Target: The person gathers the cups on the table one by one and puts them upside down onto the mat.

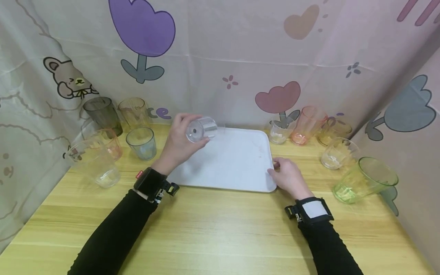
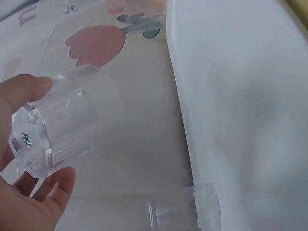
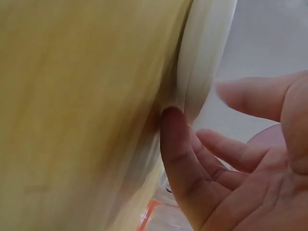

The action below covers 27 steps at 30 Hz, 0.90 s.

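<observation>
My left hand (image 1: 178, 143) grips a clear glass (image 1: 202, 130) tipped on its side, its base toward me, above the far-left corner of the white tray (image 1: 237, 168), while my right hand (image 1: 288, 177), fingers relaxed, touches the near-right tray corner, probably to steady it.

One white tray (image 1: 237, 160) and eleven plastic cups: six at the desk's left, five right.

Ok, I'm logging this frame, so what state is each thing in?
Clear glass: held tilted on its side above the tray by the left hand.
White tray: flat on the table, nothing on it.
Right hand: touching the tray's right edge.
Green glass: upright on the table.
</observation>
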Tool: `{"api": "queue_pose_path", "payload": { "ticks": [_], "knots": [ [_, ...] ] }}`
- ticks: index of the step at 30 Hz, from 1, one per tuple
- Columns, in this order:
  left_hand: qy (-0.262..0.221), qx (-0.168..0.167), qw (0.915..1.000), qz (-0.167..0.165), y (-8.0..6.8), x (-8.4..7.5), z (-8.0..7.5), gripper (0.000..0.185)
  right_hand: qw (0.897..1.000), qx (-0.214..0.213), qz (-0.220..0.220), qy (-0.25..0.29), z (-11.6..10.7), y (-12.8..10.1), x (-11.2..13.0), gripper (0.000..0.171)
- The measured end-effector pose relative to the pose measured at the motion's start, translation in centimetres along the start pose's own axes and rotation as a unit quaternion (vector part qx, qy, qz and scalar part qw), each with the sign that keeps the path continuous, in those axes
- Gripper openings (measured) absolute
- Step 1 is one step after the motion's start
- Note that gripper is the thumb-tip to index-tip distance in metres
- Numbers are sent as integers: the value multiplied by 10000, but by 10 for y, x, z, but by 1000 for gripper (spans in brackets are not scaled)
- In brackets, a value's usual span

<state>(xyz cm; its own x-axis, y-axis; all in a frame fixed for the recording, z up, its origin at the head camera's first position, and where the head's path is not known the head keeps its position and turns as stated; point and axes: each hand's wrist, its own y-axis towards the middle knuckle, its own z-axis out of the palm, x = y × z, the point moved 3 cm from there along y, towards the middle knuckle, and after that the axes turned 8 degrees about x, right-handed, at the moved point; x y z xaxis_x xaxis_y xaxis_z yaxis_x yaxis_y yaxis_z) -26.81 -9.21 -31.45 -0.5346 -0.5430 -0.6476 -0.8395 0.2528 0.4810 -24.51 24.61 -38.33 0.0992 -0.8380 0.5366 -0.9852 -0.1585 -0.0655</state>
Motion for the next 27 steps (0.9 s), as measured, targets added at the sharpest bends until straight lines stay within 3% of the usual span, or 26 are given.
{"api": "queue_pose_path", "payload": {
  "ticks": [12, 18, 22, 27],
  "knots": [
    [-43, -446, 9984, -352, -1, 24, -16, 75, 9980, 283, -25, -556, 4, -1, 1, 44],
    [-89, -520, 9939, -973, -4, 44, -17, 70, 9974, 283, -46, -658, 4, 0, 1, 37],
    [171, -373, 9889, -1425, -6, 56, -17, 71, 9972, 311, -3, -687, 5, 1, 1, 37],
    [432, 118, 9805, -1913, -8, 66, -14, 76, 9971, 336, 30, -683, 5, 0, 1, 40]
  ]
}}
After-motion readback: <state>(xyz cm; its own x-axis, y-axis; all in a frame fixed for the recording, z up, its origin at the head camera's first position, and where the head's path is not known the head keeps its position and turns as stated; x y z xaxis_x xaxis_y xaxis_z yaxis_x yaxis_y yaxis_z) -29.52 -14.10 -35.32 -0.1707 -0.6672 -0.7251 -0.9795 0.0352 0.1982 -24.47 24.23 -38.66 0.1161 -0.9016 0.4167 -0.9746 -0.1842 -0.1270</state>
